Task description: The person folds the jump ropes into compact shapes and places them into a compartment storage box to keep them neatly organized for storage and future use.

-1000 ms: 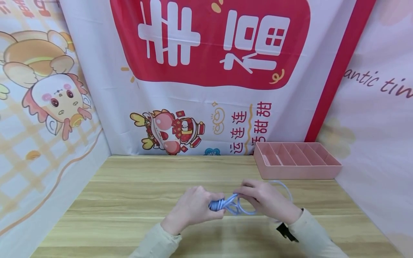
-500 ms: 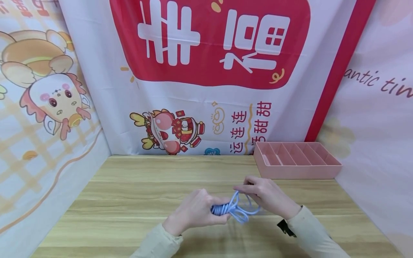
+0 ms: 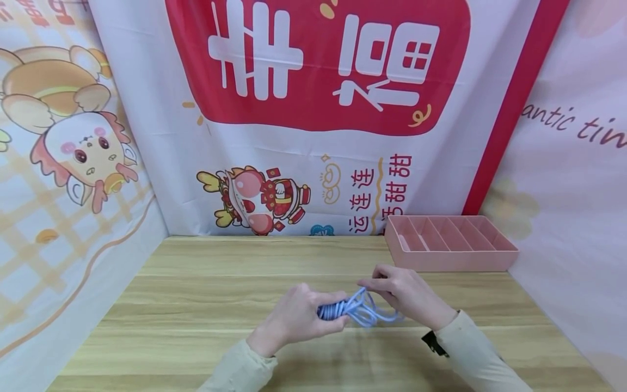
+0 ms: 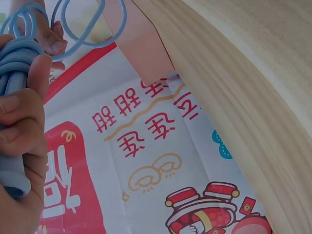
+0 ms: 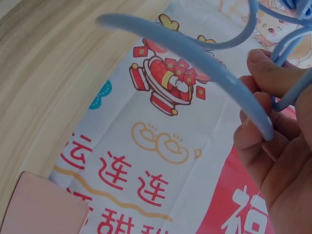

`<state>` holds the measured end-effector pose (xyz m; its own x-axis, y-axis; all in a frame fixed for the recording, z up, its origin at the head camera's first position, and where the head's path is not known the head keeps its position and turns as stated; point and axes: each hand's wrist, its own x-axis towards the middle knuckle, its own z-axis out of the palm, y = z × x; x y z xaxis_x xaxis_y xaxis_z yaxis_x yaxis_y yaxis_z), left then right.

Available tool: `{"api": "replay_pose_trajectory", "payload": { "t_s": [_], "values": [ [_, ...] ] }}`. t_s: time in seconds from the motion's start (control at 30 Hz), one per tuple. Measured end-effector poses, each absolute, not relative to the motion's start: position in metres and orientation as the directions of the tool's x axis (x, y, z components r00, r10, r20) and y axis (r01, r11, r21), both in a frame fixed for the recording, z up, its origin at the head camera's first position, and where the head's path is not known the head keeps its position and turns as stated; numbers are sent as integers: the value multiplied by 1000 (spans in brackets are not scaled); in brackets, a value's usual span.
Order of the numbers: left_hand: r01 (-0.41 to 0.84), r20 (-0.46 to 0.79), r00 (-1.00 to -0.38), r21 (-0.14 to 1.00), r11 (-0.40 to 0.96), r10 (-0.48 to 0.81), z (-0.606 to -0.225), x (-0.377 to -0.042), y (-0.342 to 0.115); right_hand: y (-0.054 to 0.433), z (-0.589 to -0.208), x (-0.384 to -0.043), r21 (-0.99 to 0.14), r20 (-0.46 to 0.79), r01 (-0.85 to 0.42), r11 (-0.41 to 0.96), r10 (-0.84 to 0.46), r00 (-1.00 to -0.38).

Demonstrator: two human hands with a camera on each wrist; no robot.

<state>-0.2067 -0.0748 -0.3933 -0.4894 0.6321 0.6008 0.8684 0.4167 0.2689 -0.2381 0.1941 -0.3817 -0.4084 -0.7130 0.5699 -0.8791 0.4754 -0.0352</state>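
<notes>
A light blue cord (image 3: pixel 333 310), wound into a tight bundle with several loose loops at its right end, is held above the table. My left hand (image 3: pixel 299 316) grips the wound part. In the left wrist view, turns of the cord (image 4: pixel 19 58) wrap round its straight strands, and a thicker blue end (image 4: pixel 14 183) shows below my fingers. My right hand (image 3: pixel 409 294) pinches a loop near the bundle's loose end. The right wrist view has the cord (image 5: pixel 195 56) curving close past the camera, by the thumb and fingers of that hand (image 5: pixel 278 117).
On the back right of the wooden table (image 3: pixel 206 283) stands a pink box (image 3: pixel 455 261) divided into compartments. Printed cloth (image 3: pixel 318 147) hangs behind the table and along both sides. A black strap-like piece (image 3: pixel 435 344) hangs at the right sleeve.
My right hand has moved slightly up and away from the left, drawing a loop out. The loops spread wider than a second ago. The left hand keeps its grip on the bundle.
</notes>
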Motion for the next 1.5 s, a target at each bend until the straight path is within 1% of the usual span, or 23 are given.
{"api": "replay_pose_trajectory", "payload": {
  "t_s": [0.1,0.27,0.37,0.43,0.57,0.6,0.67,0.8,0.83,0.87,0.93,1.03,1.13,1.23,1.3,1.4,1.5],
  "values": [
    [864,611,-503,331,381,611,-394,-206,-75,193,-382,-237,-28,573,-884,466,-717,-396],
    [856,634,-506,449,254,585,-395,-203,-68,189,-384,-236,29,578,-891,454,-734,-355],
    [837,636,-528,503,217,562,-396,-202,-66,187,-387,-236,55,589,-888,456,-733,-340],
    [827,641,-538,526,197,548,-395,-202,-67,187,-387,-236,54,589,-886,460,-731,-344],
    [825,670,-535,545,148,515,-393,-202,-68,189,-386,-236,37,570,-875,483,-729,-379],
    [816,671,-545,562,135,502,-392,-202,-68,189,-386,-236,40,571,-873,485,-729,-379],
    [778,655,-593,616,124,469,-391,-201,-68,188,-387,-235,48,579,-871,489,-724,-375],
    [627,548,-738,772,101,395,-390,-196,-65,185,-387,-234,95,618,-871,481,-714,-327],
    [595,523,-764,798,97,378,-389,-195,-64,184,-387,-233,106,625,-871,480,-713,-317],
    [568,501,-783,818,95,367,-389,-194,-63,183,-387,-233,118,631,-871,478,-713,-306],
    [547,486,-800,831,96,352,-388,-192,-62,181,-387,-232,131,638,-870,475,-712,-293],
    [558,495,-793,825,94,356,-388,-190,-60,180,-388,-230,132,637,-871,474,-714,-292],
    [597,530,-760,798,80,376,-390,-190,-57,179,-390,-230,123,631,-875,468,-717,-295],
    [629,560,-730,775,62,392,-392,-189,-56,178,-392,-229,94,628,-880,466,-714,-310],
    [660,589,-706,748,65,392,-393,-189,-55,177,-393,-228,54,620,-878,475,-705,-344],
    [684,609,-692,725,83,388,-394,-189,-54,175,-394,-226,-33,596,-868,496,-688,-415],
    [685,605,-698,721,108,384,-394,-188,-54,174,-395,-223,-101,571,-852,514,-671,-473]
  ]
}}
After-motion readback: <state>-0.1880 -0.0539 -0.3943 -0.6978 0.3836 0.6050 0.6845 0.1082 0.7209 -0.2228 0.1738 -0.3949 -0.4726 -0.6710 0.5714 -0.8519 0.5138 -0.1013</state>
